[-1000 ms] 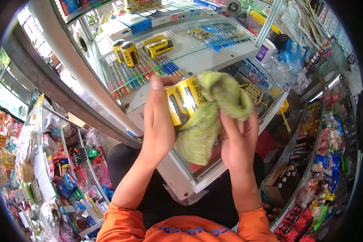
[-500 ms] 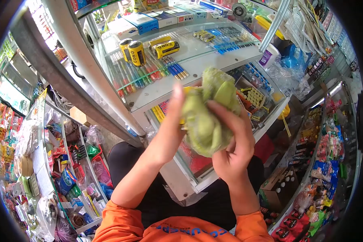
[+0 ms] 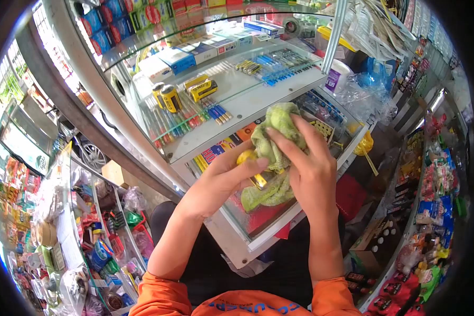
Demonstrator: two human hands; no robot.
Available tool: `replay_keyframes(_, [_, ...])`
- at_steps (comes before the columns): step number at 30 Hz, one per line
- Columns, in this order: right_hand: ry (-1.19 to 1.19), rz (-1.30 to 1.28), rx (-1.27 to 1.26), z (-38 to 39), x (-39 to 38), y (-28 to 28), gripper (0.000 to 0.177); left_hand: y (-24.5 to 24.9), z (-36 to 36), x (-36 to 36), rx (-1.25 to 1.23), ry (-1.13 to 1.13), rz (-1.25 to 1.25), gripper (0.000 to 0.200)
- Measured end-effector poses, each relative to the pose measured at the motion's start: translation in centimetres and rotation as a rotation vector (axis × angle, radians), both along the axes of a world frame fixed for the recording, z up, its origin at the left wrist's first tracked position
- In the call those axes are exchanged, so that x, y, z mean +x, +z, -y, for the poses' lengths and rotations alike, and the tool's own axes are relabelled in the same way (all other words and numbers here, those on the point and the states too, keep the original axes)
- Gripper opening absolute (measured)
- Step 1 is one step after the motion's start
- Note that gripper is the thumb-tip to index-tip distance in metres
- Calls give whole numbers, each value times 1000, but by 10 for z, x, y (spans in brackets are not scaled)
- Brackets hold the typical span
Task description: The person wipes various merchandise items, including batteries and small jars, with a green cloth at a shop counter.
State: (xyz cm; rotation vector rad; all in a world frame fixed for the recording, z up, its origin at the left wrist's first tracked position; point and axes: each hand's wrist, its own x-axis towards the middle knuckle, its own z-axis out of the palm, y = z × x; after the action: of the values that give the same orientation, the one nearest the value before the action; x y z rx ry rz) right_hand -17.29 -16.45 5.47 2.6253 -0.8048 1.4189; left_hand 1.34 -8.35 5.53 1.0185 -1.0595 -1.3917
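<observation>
In front of the display case, my left hand (image 3: 222, 178) is closed around a small yellow battery (image 3: 246, 157), partly covered by my thumb. My right hand (image 3: 315, 171) grips a green cloth (image 3: 280, 122), its fingers pressing the bunched fabric against the battery. A loose end of the cloth hangs below both hands, over the open lower glass section (image 3: 253, 243). Just beyond, large yellow-and-black batteries (image 3: 170, 98) stand on the glass shelf, and others (image 3: 203, 90) lie beside them.
Rows of pens (image 3: 166, 126) line the shelf, with blue and white boxes (image 3: 179, 59) behind. A grey post (image 3: 97, 124) rises on the left. Packed goods fill the cases on both sides. A white tub (image 3: 336, 76) and clear plastic bags (image 3: 374, 97) sit at right.
The hands have lowered slightly and turned, with the cloth spread lower and the yellow battery now showing in my left hand. The view has tilted up, showing more of the upper shelf.
</observation>
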Motion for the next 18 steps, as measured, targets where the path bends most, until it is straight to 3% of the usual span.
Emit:
replay_keyframes(2, [-35, 53, 44, 4, -7, -2, 62, -4, 4, -2, -64, 30, -6, 76])
replay_keyframes(5, [-76, 146, 74, 8, -19, -1, 65, 13, -3, -10, -209, 71, 142, 66])
replay_keyframes(7, [-65, 194, 97, 11, -28, 0, 68, 22, 2, -4, -201, 190, 283, 71])
replay_keyframes(9, [-64, 247, 118, 13, -35, 0, 69, 42, 11, -1, -447, 611, 917, 68])
replay_keyframes(10, [-51, 268, 126, 11, -37, 2, 68, 48, 19, 6, -446, 613, 922, 68])
replay_keyframes(12, [-32, 284, 122, 11, -39, 3, 67, 54, 40, 26, -579, 725, 1265, 45])
replay_keyframes(15, [-9, 307, 118, 11, -43, 3, 67, 49, 64, 45, -700, 747, 1416, 32])
replay_keyframes(18, [-2, 322, 127, 11, -48, 5, 67, 41, 68, 42, -645, 683, 1616, 34])
